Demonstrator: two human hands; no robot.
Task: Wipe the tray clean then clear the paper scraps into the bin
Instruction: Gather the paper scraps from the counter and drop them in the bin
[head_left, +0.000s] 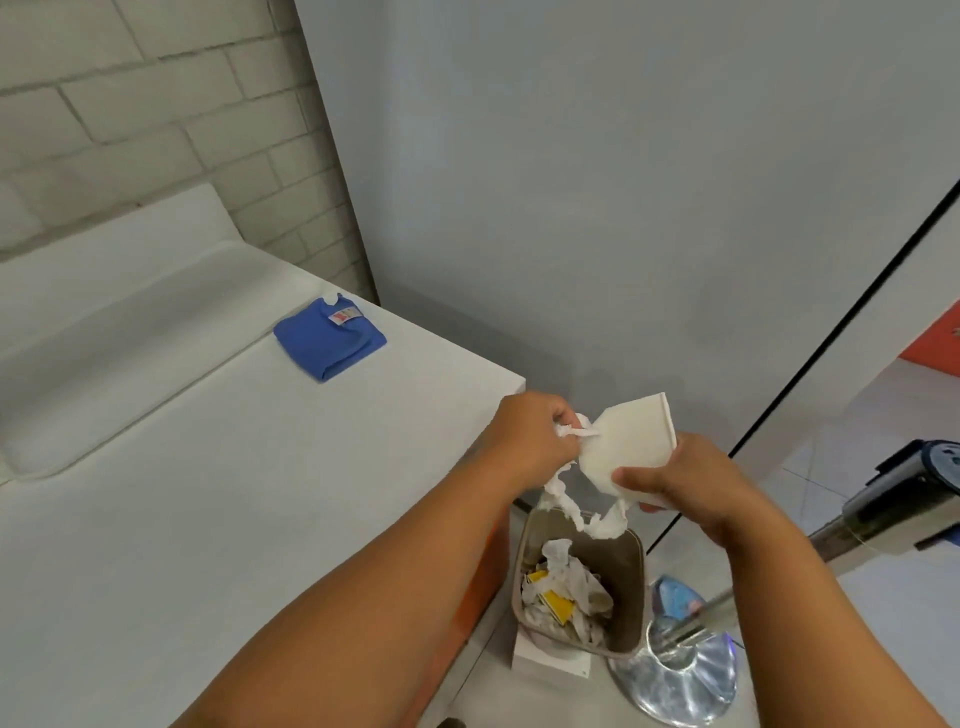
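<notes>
Head view. Left fingers (563, 415) curled round a wad of scraps (574, 431); right fingers (636, 480) and thumb pinch the lower edge of the tray (621, 447). Left hand (530, 439) above the bin (631, 566), toward the table side; right hand (691, 483) above the bin's far side.

Tray: small, white, tipped steeply over the bin, its open face turned to the left hand. Likely held so in order that whatever slides off lands in the bin and not on the floor.

Scraps: a twisted strip trails from the left fist, loops down under the tray and hangs just above the bin's rim. Left hand seems to be pulling paper off the tray while the right steadies it. More crumpled paper and yellow bits (550, 597) already inside the bin.

Bin: tan, on the floor, hard against the table (208, 467) corner, directly under both hands. A handy drop point.

Cloth (330, 338): blue, folded, on the table well behind the bin, touched by neither hand. Judging by that, wiping is over and clearing is under way; not yet done, as the strip is not in the bin.

Right of the bin: a shiny round base (680, 675) with a metal pole (696, 618), touching or nearly touching the bin.
</notes>
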